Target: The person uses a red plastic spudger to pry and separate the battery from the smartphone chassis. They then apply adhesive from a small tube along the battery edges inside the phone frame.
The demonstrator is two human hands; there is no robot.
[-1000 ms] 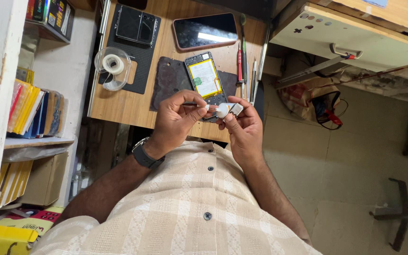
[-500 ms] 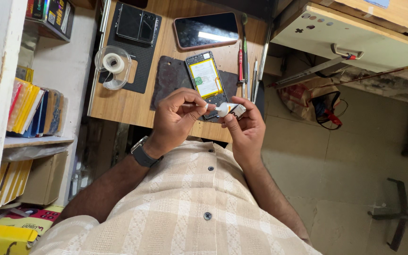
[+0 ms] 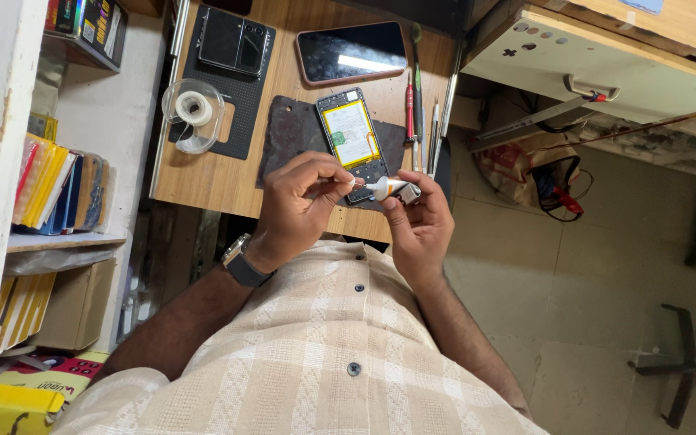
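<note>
The right hand [image 3: 420,221] pinches a small white tube [image 3: 390,188] steady — the left hand [image 3: 300,201] pinches its tip. Opened phone [image 3: 354,141] lies just beyond, within reach.

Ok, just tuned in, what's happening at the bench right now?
A person holds a small white tube in the right hand, while the left hand pinches its tip end. Just beyond the hands, an opened phone with a yellow-edged battery lies on a dark mat, with screwdrivers beside it on the wooden desk.
</note>
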